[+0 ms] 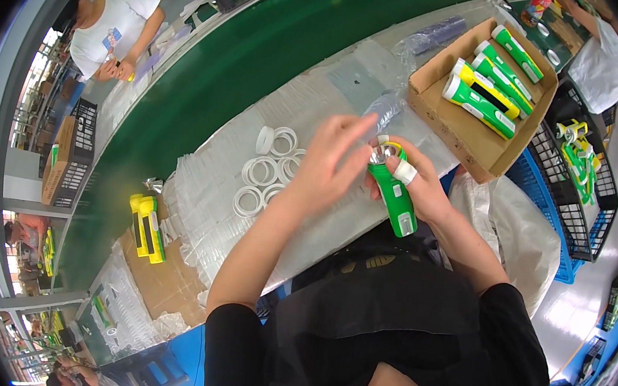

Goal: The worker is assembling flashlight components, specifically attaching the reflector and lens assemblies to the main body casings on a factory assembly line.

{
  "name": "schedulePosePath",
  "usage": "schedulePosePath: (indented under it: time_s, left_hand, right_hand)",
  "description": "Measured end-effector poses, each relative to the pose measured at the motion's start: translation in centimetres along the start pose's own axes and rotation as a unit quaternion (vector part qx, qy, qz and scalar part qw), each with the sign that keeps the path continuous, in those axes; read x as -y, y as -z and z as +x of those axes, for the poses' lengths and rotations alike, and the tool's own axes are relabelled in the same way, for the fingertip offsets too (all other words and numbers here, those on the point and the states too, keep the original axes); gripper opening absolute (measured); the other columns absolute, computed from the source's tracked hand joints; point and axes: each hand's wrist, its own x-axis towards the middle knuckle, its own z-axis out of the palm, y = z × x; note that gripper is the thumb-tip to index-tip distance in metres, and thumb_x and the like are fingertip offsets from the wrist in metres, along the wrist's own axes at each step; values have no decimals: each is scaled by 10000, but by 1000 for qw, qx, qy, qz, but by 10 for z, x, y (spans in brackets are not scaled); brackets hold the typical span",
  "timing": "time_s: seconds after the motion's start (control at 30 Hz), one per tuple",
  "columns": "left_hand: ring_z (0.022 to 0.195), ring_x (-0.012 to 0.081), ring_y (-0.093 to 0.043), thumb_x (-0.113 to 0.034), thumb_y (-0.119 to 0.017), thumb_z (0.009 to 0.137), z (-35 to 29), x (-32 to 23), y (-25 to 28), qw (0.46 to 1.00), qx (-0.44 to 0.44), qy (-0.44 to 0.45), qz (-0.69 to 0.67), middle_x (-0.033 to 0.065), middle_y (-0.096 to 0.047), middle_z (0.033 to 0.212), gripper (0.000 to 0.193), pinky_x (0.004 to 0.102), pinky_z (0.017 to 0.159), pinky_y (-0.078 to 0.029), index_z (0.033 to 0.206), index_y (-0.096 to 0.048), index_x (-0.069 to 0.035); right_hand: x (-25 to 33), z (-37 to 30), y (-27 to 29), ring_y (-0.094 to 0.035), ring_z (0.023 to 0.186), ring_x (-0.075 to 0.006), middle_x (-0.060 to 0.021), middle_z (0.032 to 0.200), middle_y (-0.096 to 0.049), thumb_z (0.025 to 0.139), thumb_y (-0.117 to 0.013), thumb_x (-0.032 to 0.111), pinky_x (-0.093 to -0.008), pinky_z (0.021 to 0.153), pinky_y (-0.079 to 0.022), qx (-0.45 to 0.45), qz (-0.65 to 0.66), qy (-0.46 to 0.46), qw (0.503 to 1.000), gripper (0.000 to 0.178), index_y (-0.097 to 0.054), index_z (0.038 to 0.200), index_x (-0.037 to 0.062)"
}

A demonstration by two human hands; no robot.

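My right hand (423, 181) grips a green flashlight (397, 204) by its head end, with the body pointing down toward me. The silver reflector in the flashlight's head shows between my hands. A white wrap (404, 173) goes around my right thumb. My left hand (331, 164) is beside the flashlight's head, fingers stretched out and apart, its thumb close to the reflector. I cannot tell whether that thumb touches it. Left of my left hand, several white rings (249, 200) lie in a cluster on the plastic-covered table (217, 138), some overlapping.
A cardboard box (438, 112) with several flashlights stands at the far right. Beyond it are a black crate (595, 231) and a blue crate (568, 269). Yellow-green flashlights (146, 227) and a silver reflector (153, 185) are at left. A green conveyor belt (263, 60) runs behind; a person (115, 33) works across it.
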Motion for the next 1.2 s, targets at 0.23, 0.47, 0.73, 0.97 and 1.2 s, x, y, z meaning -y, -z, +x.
schedulePosePath:
  time_s: [0.23,0.47,0.73,0.97,1.2]
  left_hand:
    - [1168,322,-506,-178,-457,977,-29,-5,5,997,-1,-71,30,159,-558,1244,361,425,1013,-371,1264,-594,-7]
    - [1173,355,-524,-142,-471,937,-30,9,15,992,-81,-92,32,160,-578,1249,296,441,996,-373,1167,-609,-16]
    - [1206,311,-532,-233,-674,872,-37,58,126,947,152,136,249,173,-562,1277,568,362,934,-477,1405,-498,-144]
    - [1085,214,-606,53,-690,844,-30,29,106,939,-167,161,-255,105,-582,1175,230,362,930,-502,1056,-615,3]
    - [949,209,-609,-56,-815,738,-19,-20,65,993,-116,24,-1,117,-585,1135,255,326,801,-508,965,-712,-7]
  right_hand:
    - [-5,10,-18,-629,731,-146,-61,909,-609,993,-555,310,-273,632,-505,66,-61,-29,996,334,-526,1190,42]
    - [-27,31,-29,-623,819,-171,-71,992,-592,975,-567,399,-301,672,-517,82,29,-70,994,489,-455,1320,72]
    - [-14,71,-46,-595,686,-172,-95,862,-594,930,-612,399,-310,635,-485,116,-88,125,981,508,-466,1244,28]
    - [-21,78,-46,-609,732,-166,-98,902,-602,929,-629,322,-310,655,-517,115,-76,125,983,469,-463,1251,23]
    - [-24,80,-43,-610,872,-136,-64,1067,-583,904,-646,145,-283,693,-545,131,-54,147,979,405,-479,1261,52]
